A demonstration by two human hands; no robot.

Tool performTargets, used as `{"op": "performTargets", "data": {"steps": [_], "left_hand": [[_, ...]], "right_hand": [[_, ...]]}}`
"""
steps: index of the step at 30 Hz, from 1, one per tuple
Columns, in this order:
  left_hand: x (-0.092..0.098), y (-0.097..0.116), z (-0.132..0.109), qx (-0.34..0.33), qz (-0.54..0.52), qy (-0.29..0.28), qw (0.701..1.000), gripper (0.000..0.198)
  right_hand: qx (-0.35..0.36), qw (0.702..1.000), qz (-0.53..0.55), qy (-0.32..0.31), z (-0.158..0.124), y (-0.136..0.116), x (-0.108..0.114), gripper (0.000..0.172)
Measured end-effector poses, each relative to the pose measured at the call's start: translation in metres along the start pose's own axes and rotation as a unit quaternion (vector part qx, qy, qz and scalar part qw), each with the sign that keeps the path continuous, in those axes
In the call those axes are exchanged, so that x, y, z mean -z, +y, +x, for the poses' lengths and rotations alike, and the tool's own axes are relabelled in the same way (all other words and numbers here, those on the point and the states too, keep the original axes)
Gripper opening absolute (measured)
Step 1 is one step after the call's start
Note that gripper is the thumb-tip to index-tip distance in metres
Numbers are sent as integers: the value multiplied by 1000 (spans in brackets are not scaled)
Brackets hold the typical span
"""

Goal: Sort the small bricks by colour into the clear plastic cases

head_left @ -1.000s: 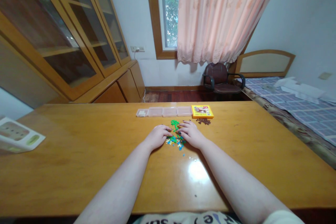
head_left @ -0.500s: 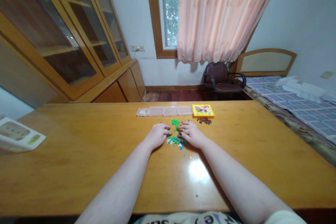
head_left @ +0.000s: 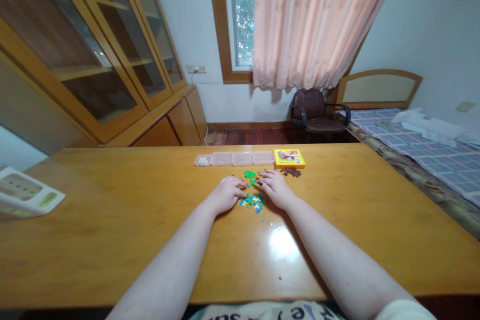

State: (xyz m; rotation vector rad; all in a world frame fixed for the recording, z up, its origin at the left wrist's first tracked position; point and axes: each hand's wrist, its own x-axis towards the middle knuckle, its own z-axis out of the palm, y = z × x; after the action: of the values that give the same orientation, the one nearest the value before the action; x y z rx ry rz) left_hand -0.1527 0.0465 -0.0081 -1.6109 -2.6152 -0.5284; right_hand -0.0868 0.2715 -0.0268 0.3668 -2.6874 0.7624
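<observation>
Small green pieces (head_left: pixel 249 175) form a pile on the table between my two hands. Closer to me lies a mixed heap of blue, white and green pieces (head_left: pixel 256 202). My left hand (head_left: pixel 226 194) rests at the left of both, fingers stretched out, with its thumb side at the edge of the mixed heap. On the other side my right hand (head_left: pixel 275 187) lies with spread fingers, its fingertips beside the green pile. I see nothing gripped in either hand. Just beyond the right hand is a pile of brown pieces (head_left: pixel 291 172).
Behind the piles stand a row of clear plastic trays (head_left: pixel 243 159) and a yellow box (head_left: pixel 290 158). A white package (head_left: pixel 28 193) lies at the left of the wooden table (head_left: pixel 123 200). One dark piece (head_left: pixel 280 278) sits near the front edge.
My right hand has moved slightly up and away from the mixed heap, uncovering more of it. Green pieces lie nearer the green pile. My left hand has barely shifted.
</observation>
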Motion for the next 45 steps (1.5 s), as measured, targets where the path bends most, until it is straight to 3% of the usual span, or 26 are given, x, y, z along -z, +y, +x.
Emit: {"op": "performTargets", "data": {"steps": [5, 9, 18, 27, 32, 39, 42, 45], "left_hand": [[2, 2, 0, 62, 27, -55, 996, 44], [2, 5, 0, 104, 22, -76, 991, 51], [5, 18, 0, 20, -11, -67, 997, 51], [5, 17, -1, 16, -16, -78, 997, 51], [4, 16, -2, 26, -4, -80, 996, 49], [10, 12, -4, 66, 36, -38, 996, 37], [14, 13, -5, 73, 53, -11, 996, 29], [16, 16, -5, 51, 40, -19, 998, 33]], "right_hand": [[36, 999, 35, 12, 2, -2, 4, 28], [83, 994, 61, -20, 3, 0, 11, 28], [116, 991, 23, -68, 2, 2, 11, 33], [61, 997, 16, -45, 3, 5, 10, 41], [94, 993, 48, -56, 1, 4, 10, 41], [98, 991, 45, -78, 1, 4, 8, 39], [85, 994, 42, -58, 2, 4, 10, 44], [70, 996, 37, -28, 3, 4, 11, 47]]}}
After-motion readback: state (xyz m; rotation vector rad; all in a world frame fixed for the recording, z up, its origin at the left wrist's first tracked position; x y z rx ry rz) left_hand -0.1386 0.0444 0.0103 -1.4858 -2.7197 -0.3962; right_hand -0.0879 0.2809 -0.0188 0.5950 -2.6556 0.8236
